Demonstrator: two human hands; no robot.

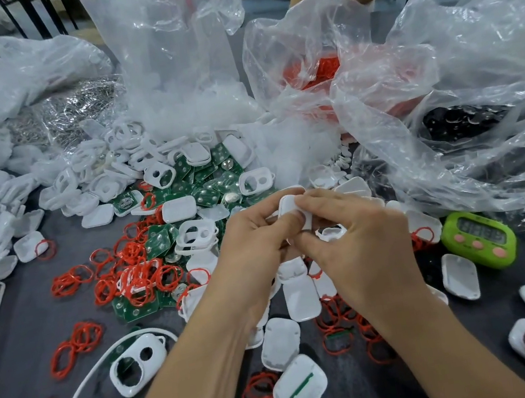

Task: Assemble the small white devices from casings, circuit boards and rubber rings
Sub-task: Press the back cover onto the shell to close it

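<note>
Head view: open casing w/ green strip (300,389) lies on desk (34,341), nearest cam, below-left of green timer (478,239). L hand (250,239) + R hand (346,230): both grips pinch one white device casing (291,207), left of timer. Red rubber rings (135,275) and circuit boards (207,187) lie farther left.

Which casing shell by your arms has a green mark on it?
The lowest shell, at bottom centre of the view; the shell just above it is plain white.
</note>
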